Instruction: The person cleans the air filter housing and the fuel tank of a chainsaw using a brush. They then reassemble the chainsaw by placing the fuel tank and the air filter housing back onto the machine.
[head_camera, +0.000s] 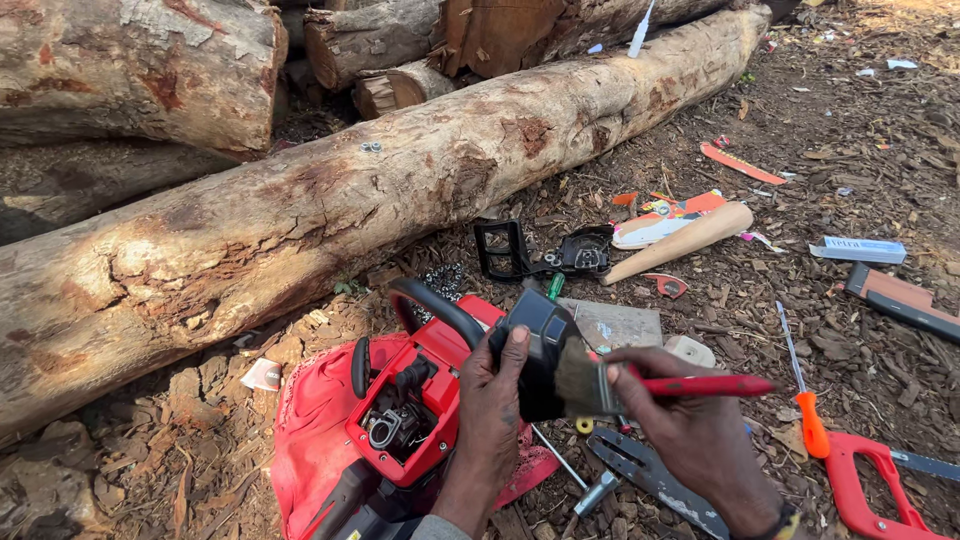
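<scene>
My left hand (492, 400) grips a black plastic cover part (535, 335) and holds it up over a red chainsaw body (415, 400) that lies opened on a red cloth (310, 430). My right hand (690, 425) holds a red-handled paintbrush (700, 385) with its bristles (580, 378) against the black part's right side. A chainsaw guide bar (650, 478) lies on the ground below my right hand.
A long log (300, 210) runs across behind the saw, with more logs stacked beyond. On the wood-chip ground lie a black handle piece (540, 252), a wooden handle (690, 240), an orange-handled round file (803, 385), a red handsaw (870, 485), a hatchet (900, 298) and a small box (858, 249).
</scene>
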